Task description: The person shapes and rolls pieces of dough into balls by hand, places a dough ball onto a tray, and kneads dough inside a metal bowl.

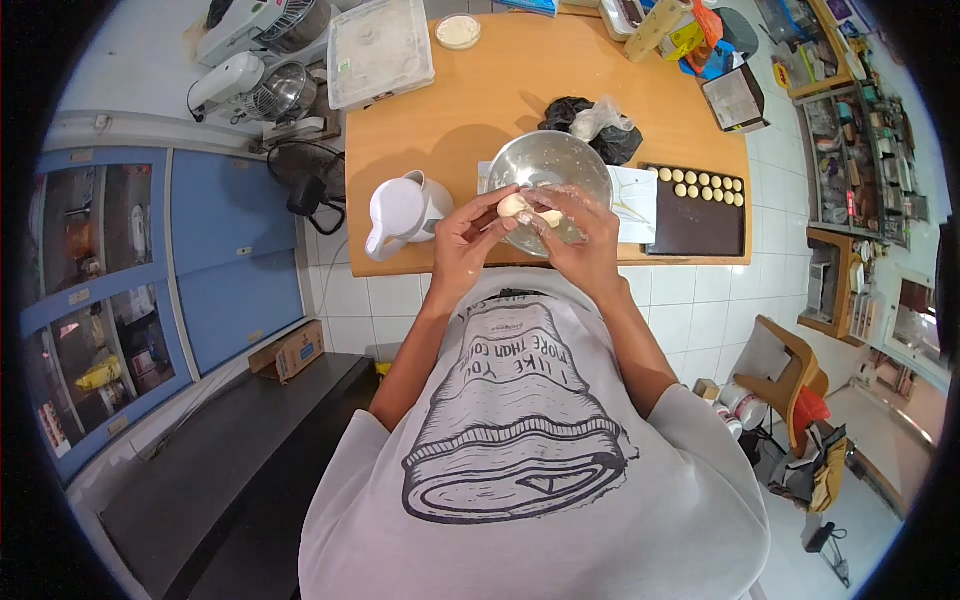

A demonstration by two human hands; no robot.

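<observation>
Over a steel mixing bowl (pixel 551 154) my left hand (pixel 469 232) holds a pale ball of dough (pixel 514 206) between thumb and fingers. My right hand (pixel 589 232), its fingers dusted with crumbs, grips another pale piece of dough (pixel 551 218) and meets the ball at its side. Crumbs cling to the inside wall of the bowl, which stands on a white sheet (pixel 634 206). To the right, a dark baking tray (pixel 694 225) carries two rows of small round dough pieces (pixel 705 193) along its far side.
A white jug (pixel 409 206) stands left of the bowl on the wooden table (pixel 480 90). Black plastic bags (pixel 619 142) lie behind the bowl. Farther back are a lidded plastic container (pixel 381 52) and a small round tub (pixel 458 31). Left of the table are stand mixers (pixel 281 90) and a fan (pixel 307 184).
</observation>
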